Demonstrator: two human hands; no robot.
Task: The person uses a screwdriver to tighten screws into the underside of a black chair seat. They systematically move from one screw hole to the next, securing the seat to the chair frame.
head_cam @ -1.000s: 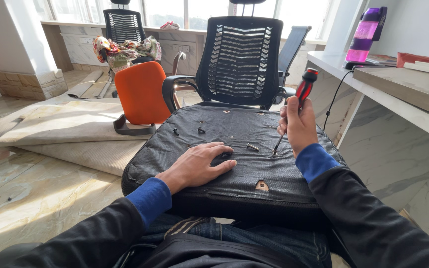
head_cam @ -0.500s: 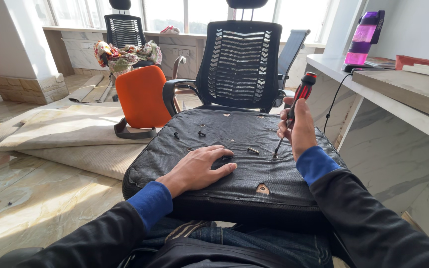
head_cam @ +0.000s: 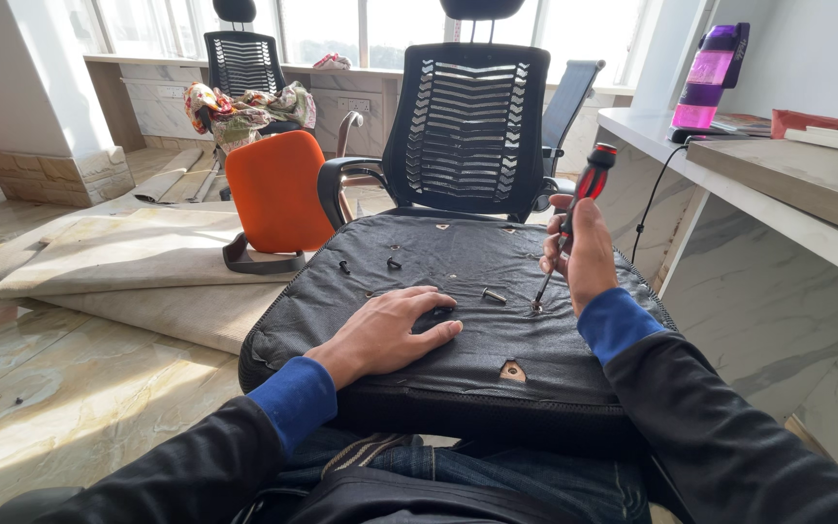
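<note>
While the black seat cushion (head_cam: pixel 458 320) lies underside-up across the person's lap, it looks bulky, padded at the rim and stiff in the panel: best braced flat from above, near its front edge. Left hand (head_cam: pixel 390 332) is spread flat, palm down, near the front-left of the panel. Right hand (head_cam: pixel 586 254) is wrapped round the red-and-black screwdriver (head_cam: pixel 574 218), tip set near the right edge; slim, rigid, grip at the handle. A loose screw (head_cam: pixel 494 296) lies mid-panel, small and prone to roll. Versus a second ago: screwdriver tilted slightly more upright, left hand unmoved.
</note>
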